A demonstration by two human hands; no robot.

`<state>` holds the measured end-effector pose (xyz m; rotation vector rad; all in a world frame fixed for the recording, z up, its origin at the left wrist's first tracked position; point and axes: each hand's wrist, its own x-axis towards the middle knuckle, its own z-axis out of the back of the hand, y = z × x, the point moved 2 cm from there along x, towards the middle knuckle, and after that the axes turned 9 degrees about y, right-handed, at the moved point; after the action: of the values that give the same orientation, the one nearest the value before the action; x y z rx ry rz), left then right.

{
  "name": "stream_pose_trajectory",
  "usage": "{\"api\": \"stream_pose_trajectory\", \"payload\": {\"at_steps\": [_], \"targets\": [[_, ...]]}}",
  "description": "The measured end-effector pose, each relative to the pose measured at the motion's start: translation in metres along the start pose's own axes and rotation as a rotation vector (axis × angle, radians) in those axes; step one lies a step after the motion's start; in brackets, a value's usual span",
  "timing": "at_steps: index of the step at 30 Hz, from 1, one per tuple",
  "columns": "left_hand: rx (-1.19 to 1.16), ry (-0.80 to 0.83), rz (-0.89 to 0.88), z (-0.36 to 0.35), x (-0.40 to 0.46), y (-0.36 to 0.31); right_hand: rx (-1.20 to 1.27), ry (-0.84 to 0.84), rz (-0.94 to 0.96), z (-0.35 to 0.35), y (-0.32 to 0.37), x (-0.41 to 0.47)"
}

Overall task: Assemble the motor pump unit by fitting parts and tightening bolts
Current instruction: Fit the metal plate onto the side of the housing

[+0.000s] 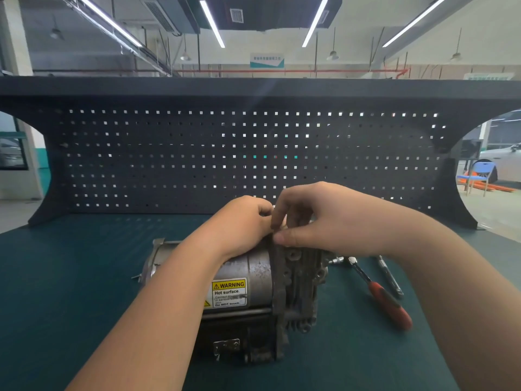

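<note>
The motor pump unit (253,289) lies on its side on the green mat, a grey cylinder with a yellow warning label and a cast finned housing (301,289) at its right end. My left hand (242,224) rests on the top of the cylinder with curled fingers, right where cylinder and housing meet. My right hand (304,218) sits over the housing's top edge, its fingers and thumb pinched together on something small that the fingers hide.
A ratchet wrench with a red handle (386,300) lies on the mat (84,277) right of the unit, with a metal bar tool (390,277) beside it. A dark pegboard panel (197,153) stands along the back of the bench.
</note>
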<state>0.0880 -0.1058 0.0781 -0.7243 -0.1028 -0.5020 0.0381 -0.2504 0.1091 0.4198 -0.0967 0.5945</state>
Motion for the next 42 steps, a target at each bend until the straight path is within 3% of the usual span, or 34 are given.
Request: {"api": "stream_pose_trajectory", "payload": {"at_steps": [11, 29, 42], "targets": [[0.005, 0.022, 0.024, 0.000, 0.003, 0.003, -0.126, -0.070, -0.053, -0.006, 0.000, 0.005], [0.003, 0.019, 0.031, -0.001, 0.000, 0.000, 0.095, 0.082, 0.036, 0.007, -0.001, -0.006], [0.011, -0.001, -0.004, 0.000, 0.003, 0.001, 0.089, -0.007, 0.078, 0.004, 0.001, -0.002]]}}
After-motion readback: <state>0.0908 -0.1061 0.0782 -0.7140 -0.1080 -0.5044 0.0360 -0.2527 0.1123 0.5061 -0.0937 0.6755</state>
